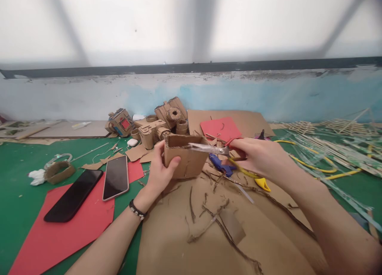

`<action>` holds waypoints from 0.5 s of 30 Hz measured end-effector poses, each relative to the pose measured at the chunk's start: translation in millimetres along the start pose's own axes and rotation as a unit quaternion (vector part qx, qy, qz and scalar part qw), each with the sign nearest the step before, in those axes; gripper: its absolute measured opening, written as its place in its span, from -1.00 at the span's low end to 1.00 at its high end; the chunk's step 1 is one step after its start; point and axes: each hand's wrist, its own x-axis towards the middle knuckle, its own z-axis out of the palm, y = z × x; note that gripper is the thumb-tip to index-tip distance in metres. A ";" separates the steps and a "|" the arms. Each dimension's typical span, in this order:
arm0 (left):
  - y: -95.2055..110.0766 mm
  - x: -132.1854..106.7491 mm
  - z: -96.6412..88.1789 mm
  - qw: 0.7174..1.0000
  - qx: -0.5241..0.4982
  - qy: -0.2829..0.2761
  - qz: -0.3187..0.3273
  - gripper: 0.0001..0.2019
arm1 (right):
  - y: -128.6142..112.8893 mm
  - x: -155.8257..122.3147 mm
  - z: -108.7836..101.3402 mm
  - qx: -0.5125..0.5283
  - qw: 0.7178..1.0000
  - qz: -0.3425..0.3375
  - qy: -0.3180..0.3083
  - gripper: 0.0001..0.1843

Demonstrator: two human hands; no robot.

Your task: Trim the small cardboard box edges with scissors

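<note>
My left hand (159, 171) grips the left side of a small open-topped cardboard box (188, 163), thumb on its front face. In my right hand (258, 155) is a pair of scissors (209, 148) with red handles. Their metal blades lie across the top right part of the box, close to its rim; whether they touch the cardboard I cannot tell. Just behind and below the blades rests a blue glue gun (221, 165). Under both hands a large cardboard sheet (167, 243) is strewn with twisted brown strips (223, 227).
Two phones (116, 177) rest at the left, by red paper (92, 231). Cardboard camera models (152, 129) stand along the back. A yellow cord (316, 163) and bundles of thin sticks (343, 147) lie at the right. A cardboard ring (59, 172) sits far left.
</note>
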 end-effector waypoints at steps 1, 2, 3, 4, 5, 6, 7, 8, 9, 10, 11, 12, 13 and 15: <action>0.0 1.9 1.0 0.999 -0.021 0.026 -0.006 -0.37 | 2.0 -0.7 1.9 0.020 0.999 0.036 0.009 -0.49; 0.1 3.0 2.6 0.998 -0.038 0.052 -0.014 -0.37 | 1.9 -1.3 5.5 0.048 0.996 0.076 0.017 -0.44; 0.8 3.2 4.8 0.996 -0.048 0.072 -0.023 -0.37 | -0.6 -1.9 10.9 0.087 0.989 0.114 0.021 -0.42; 2.2 2.2 7.4 0.995 -0.047 0.083 -0.033 -0.35 | -5.5 -2.3 18.0 0.139 0.979 0.148 0.018 -0.40; 4.6 0.0 10.2 0.995 -0.040 0.084 -0.041 -0.34 | -12.4 -2.8 26.3 0.201 0.965 0.170 0.010 -0.38; 8.0 -3.2 13.0 0.996 -0.030 0.073 -0.048 -0.32 | -20.5 -3.2 35.2 0.260 0.950 0.175 -0.009 -0.38; 12.5 -7.1 15.5 0.997 -0.020 0.051 -0.052 -0.28 | -28.8 -3.8 44.2 0.305 0.936 0.173 -0.026 -0.37; 17.8 -11.3 17.7 0.998 -0.018 0.024 -0.051 -0.25 | -36.5 -4.6 52.6 0.344 0.923 0.167 -0.041 -0.37; 23.6 -15.4 19.4 0.998 -0.025 -0.021 -0.046 -0.20 | -42.9 -5.7 59.9 0.379 0.910 0.160 -0.049 -0.39; 29.3 -18.9 20.4 0.997 -0.037 -0.063 -0.034 -0.15 | -47.8 -7.2 65.6 0.410 0.897 0.155 -0.053 -0.41; 34.5 -21.6 20.7 0.994 -0.049 -0.099 -0.021 -0.11 | -51.0 -9.0 69.7 0.438 0.884 0.154 -0.057 -0.42; 38.7 -23.2 20.3 0.990 -0.052 -0.132 -0.008 -0.08 | -53.0 -11.1 72.0 0.466 0.869 0.155 -0.060 -0.43; 41.4 -23.6 19.1 0.987 -0.049 -0.156 0.006 -0.07 | -54.0 -13.3 72.7 0.495 0.852 0.158 -0.065 -0.43; 41.8 -20.9 15.2 0.982 -0.032 -0.183 0.033 -0.13 | -55.2 -17.6 70.7 0.548 0.817 0.166 -0.076 -0.42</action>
